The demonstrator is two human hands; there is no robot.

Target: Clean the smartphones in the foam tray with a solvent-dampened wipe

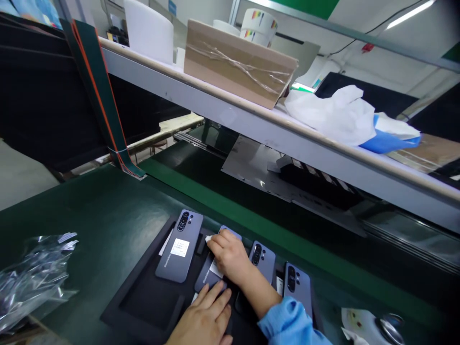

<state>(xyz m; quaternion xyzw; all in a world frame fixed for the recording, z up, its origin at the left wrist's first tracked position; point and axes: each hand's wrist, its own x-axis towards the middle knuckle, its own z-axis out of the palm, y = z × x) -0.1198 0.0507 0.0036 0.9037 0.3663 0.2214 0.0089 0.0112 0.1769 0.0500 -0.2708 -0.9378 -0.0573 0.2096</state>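
My right hand (230, 256) lay half-closed over the second grey phone (212, 273) in the black tray (143, 306), fingertips pinching its white sticker (209, 238). My left hand (204, 318), flat and empty, braced the phone's near end; its long axis ran away from me.

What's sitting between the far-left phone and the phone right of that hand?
In the head view, a third phone lies between the left phone and right phone, under the right hand.

Four phones (179, 247) lie in a row on the tray (143, 302), under the shelf (251, 120).
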